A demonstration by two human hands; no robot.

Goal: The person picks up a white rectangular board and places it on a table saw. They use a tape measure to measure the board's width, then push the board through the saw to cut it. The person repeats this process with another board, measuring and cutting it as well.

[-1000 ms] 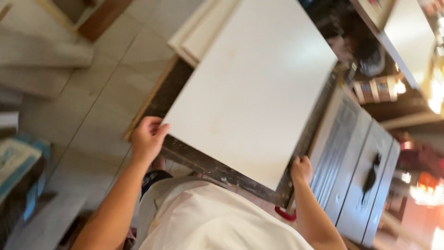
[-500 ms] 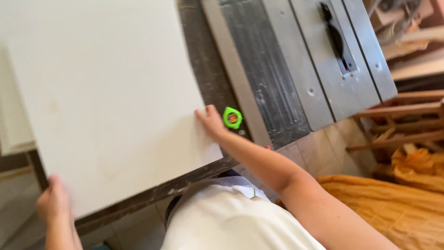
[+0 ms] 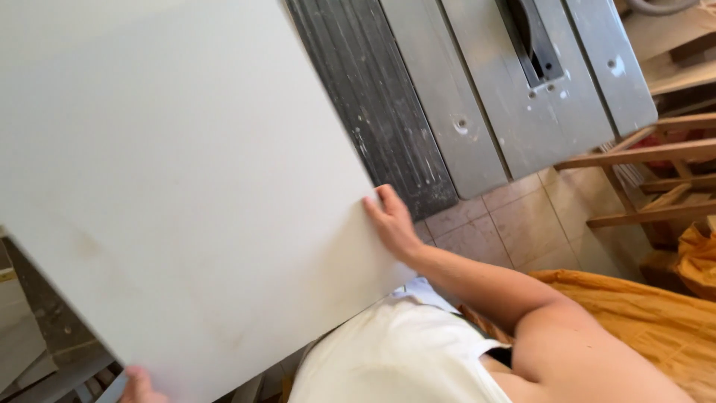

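Observation:
A large white board (image 3: 179, 172) fills the left and middle of the head view, lying over a dark ribbed table saw surface (image 3: 377, 97). My right hand (image 3: 391, 220) grips the board's right edge near its lower corner, fingers on top. My left hand (image 3: 138, 386) holds the board's bottom left corner at the lower edge of the view, only fingertips showing. My white shirt sits just below the board.
Grey metal saw table (image 3: 522, 89) with a blade slot (image 3: 533, 45) lies to the upper right. Wooden frames (image 3: 649, 172) stand at the right over a tiled floor (image 3: 514, 224). An orange cloth (image 3: 664, 321) lies at the lower right.
The view has swung and closed in. The board now covers more of the saw table, my right hand sits further down its edge, and the green object near it is no longer visible.

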